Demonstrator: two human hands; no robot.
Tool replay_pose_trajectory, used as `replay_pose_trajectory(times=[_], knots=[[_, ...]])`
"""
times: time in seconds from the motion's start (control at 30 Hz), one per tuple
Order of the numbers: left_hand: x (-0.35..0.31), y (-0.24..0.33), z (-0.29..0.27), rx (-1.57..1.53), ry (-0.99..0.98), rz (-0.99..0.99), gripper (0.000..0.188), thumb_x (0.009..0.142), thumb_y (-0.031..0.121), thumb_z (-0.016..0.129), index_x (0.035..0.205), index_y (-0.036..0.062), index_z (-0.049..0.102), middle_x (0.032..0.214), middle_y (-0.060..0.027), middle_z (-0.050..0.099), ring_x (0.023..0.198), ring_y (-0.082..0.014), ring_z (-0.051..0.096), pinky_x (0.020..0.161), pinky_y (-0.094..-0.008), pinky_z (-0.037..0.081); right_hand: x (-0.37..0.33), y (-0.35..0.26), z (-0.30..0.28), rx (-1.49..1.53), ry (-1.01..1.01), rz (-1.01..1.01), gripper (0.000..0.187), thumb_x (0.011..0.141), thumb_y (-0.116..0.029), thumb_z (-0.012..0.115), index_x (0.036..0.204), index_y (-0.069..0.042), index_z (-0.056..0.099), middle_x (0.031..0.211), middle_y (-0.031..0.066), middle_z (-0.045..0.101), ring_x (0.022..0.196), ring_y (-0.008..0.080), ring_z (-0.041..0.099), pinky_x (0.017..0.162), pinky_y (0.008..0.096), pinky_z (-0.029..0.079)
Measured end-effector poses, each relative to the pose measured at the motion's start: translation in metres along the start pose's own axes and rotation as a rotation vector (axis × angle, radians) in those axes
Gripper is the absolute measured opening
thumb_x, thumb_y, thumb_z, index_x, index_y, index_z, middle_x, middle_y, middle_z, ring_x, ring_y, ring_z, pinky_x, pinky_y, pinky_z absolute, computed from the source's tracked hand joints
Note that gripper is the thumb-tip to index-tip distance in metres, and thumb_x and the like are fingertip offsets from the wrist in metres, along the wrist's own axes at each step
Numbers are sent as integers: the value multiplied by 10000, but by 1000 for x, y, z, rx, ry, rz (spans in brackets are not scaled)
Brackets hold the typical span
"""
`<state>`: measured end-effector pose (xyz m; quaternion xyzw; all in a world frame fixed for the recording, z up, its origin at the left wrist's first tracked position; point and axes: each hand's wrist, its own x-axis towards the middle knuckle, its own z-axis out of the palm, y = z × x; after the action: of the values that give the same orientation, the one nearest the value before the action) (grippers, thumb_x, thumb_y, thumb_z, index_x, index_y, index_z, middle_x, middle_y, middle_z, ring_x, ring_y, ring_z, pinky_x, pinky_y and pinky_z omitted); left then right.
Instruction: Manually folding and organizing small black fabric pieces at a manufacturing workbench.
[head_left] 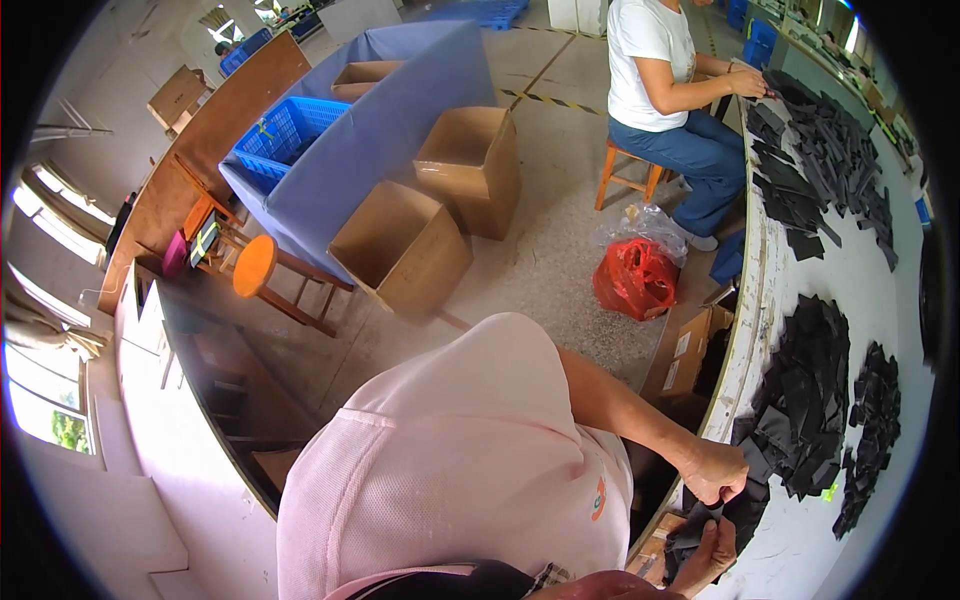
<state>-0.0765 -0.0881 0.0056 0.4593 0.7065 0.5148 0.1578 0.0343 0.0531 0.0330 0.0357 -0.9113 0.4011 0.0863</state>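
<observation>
At the edge of the worn white counter (858,285), the left hand (714,468) and right hand (708,556) pinch dark material (714,508) between their fingers; I cannot tell whether it is 1 piece or more. Beyond lie 2 dark heaps (800,420), 1 broad, 1 narrow. Below, 1 carton (690,360) bears pale labels, too small to read. Farther off, the speckled floor (560,200) carries 1 red bag (635,280) and 2 open boxes (400,250); 1 co-worker (655,60) sits nearby.
</observation>
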Motion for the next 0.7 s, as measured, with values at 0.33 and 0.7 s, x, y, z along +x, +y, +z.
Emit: replay_pose_trajectory(times=[0.33, 0.7], knots=[[-8, 15, 11, -184, 320, -145, 80, 543, 15, 556, 615, -19, 553, 593, -159, 564, 587, -290, 565, 534, -353, 430, -8, -17, 22, -5, 440, 218, 301, 854, -261, 530, 968, 12, 582, 915, 117, 584, 801, 196, 557, 699, 313, 455], [-10, 11, 29, 53, 308, -53, 70, 577, 49, 578, 569, 5, 525, 537, -156, 535, 540, -319, 549, 497, -361, 421, -6, 13, 39, -76, 384, 145, 182, 838, -139, 542, 896, 21, 605, 810, 78, 593, 682, 164, 559, 619, 267, 458]])
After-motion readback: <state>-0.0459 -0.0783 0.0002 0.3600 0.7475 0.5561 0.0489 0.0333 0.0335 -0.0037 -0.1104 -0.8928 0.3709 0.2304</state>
